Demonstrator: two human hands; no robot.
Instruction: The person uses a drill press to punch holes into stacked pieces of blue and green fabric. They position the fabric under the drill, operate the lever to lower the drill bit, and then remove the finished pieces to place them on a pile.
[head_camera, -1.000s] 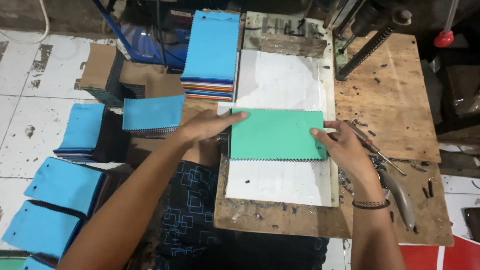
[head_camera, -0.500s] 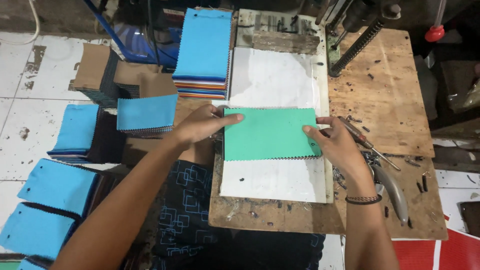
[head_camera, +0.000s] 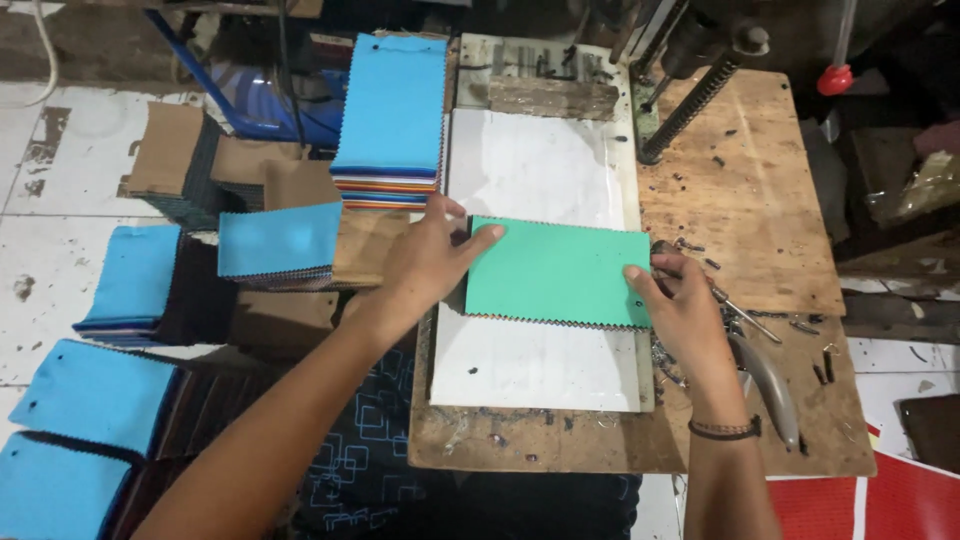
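While it lies flat on the white board (head_camera: 540, 190), the green swatch stack (head_camera: 556, 272) sits at the middle of the scene, its zigzag-cut edges showing along the near side. The left hand (head_camera: 428, 262) rests open and flat on the stack's left end, fingers spread onto the green top sheet; the right hand (head_camera: 672, 298) pinches the stack's right end, thumb on top, fingers curled at the edge. The stack looks thin, light and limp, probably many fabric layers that can slide against one another, so it likely handles best pressed flat and taken at both short ends together. Beyond the stack's right end, on the wooden bench (head_camera: 760, 200), lie a metal tool (head_camera: 768, 380) and scattered metal bits near the right hand. Beyond the stack's far edge stands a dark press column (head_camera: 700, 95). To the stack's left lie a blue-topped swatch pile (head_camera: 392, 110), a smaller blue swatch book (head_camera: 278, 242) and brown card pieces (head_camera: 285, 180); further left, more blue books (head_camera: 95, 395) rest on the tiled floor (head_camera: 60, 190)
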